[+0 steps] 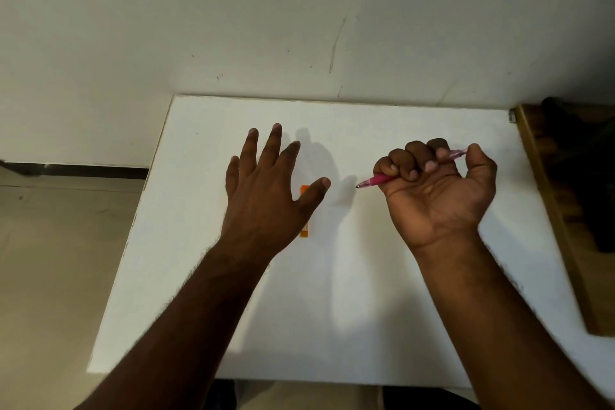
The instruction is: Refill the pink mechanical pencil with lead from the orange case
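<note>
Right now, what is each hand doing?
Left hand: open, fingers spread above the orange case, holding nothing.
Right hand: closed around the pink mechanical pencil.

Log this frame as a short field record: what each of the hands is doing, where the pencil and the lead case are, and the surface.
left hand: open, fingers spread, above the orange case, partly covering it; contact cannot be told
right hand: palm up, fingers curled round the pink pencil
pink pencil: held off the table, tip pointing left
orange case: flat on the table, ends showing past the left hand
table: white, against a scuffed wall
</note>
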Motion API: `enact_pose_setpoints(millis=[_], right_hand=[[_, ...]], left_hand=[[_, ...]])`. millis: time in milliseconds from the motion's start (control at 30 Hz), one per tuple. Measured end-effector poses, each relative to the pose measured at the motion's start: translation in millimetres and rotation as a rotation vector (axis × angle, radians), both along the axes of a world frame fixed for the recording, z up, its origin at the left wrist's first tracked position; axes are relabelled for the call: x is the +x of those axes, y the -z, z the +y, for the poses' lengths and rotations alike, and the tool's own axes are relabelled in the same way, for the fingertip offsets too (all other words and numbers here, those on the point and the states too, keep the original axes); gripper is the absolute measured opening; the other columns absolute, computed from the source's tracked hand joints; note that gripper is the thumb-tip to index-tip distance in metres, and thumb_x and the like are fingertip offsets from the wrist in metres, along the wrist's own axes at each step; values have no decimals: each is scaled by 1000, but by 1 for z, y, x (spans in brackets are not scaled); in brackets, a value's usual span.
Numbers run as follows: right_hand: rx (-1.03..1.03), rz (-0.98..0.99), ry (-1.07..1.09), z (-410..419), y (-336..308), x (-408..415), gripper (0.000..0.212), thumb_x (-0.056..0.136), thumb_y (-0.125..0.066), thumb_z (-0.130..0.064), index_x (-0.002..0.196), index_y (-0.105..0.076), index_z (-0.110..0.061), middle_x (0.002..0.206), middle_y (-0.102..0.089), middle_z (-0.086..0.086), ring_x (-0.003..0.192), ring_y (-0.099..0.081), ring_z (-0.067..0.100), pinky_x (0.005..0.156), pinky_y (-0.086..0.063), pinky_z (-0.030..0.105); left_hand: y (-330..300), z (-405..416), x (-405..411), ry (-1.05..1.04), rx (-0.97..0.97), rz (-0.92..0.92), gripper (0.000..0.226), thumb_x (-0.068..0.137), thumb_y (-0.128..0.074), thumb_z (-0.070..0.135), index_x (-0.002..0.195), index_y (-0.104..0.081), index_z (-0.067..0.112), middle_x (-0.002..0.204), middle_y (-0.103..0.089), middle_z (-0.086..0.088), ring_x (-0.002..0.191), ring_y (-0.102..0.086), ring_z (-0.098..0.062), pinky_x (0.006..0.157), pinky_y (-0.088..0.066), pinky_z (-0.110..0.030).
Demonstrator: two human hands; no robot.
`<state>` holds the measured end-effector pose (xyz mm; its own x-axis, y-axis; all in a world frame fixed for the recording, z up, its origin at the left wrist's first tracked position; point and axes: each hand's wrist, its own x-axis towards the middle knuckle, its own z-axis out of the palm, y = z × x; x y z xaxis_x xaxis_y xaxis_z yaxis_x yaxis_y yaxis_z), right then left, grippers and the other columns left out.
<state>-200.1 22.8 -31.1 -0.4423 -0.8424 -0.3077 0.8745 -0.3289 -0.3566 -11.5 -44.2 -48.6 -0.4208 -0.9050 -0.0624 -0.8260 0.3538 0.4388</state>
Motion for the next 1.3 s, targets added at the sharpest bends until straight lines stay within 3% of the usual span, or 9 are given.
enact_pose_setpoints(millis=[133,267,433,1300], right_hand=[[13,12,12,-1,-1,1,31,89,-38,-41,68,-38,-18,62,-29,-2,57,-23,17,62,-32,30],[-2,-2,0,0,-1,0,41,96,-31,-47,69,-40,-17,63,-31,-2,58,-25,17,62,-32,30],[16,11,20,0,-2,0,31,88,-39,-41,67,-38,-18,61,-30,-2,57,-23,17,61,-32,30],[9,-1,-13,0,-3,1,42,96,-32,-49,69,-41,-17,64,-31,-2,57,-25,17,62,-32,30]], left_hand=[[0,0,0,-1,-1,-2,77,93,-40,73,156,-33,29,171,-5,7,157,11,-18,124,-5,-52],[0,0,0,1,2,-4,77,93,-40,73,156,-33,29,171,-5,7,157,11,-18,124,-5,-52],[0,0,0,1,1,-9,77,93,-40,73,156,-33,29,171,-5,6,157,11,-18,124,-5,-53],[2,-1,0,0,0,-23,83,87,-31,77,155,-34,30,171,-5,7,157,11,-18,123,-5,-52]])
